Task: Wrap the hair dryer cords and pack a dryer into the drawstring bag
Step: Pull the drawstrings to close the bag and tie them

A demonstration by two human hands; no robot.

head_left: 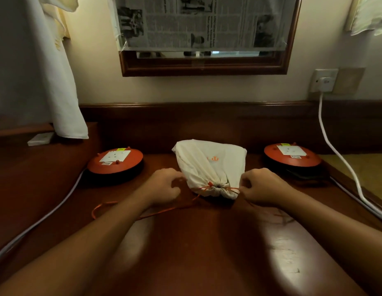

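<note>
A white drawstring bag (209, 165) with an orange logo lies bulging in the middle of the dark wooden table (185, 242), its mouth cinched tight toward me. What fills it is hidden. Orange drawstrings (156, 212) run out of both sides of the mouth; the left one loops loosely across the table. My left hand (164, 185) is closed beside the bag's left side, fingertips on the cloth. My right hand (265, 186) pinches the right drawstring next to the bag's mouth. No hair dryer shows outside the bag.
Two round orange cord reels with sockets sit on the table, one at the left (115, 163) and one at the right (292, 157). A white cable (339, 154) runs from a wall socket (323, 81) down the right side. A white cloth (64, 103) hangs at the left.
</note>
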